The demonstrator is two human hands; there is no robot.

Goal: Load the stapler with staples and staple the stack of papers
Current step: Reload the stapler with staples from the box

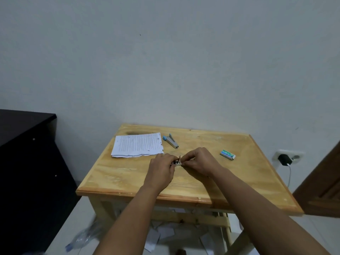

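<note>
Plugged charger; floor bottle

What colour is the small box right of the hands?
Green and white staple box, seen in the head view.

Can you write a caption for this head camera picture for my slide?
Both hands, left and right, work a small metal piece over the wooden table, papers and stapler behind.

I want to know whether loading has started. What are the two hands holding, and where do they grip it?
Both hands, left hand and right hand, hold a small metal piece between their fingertips, one at each end; too small to identify.
</note>
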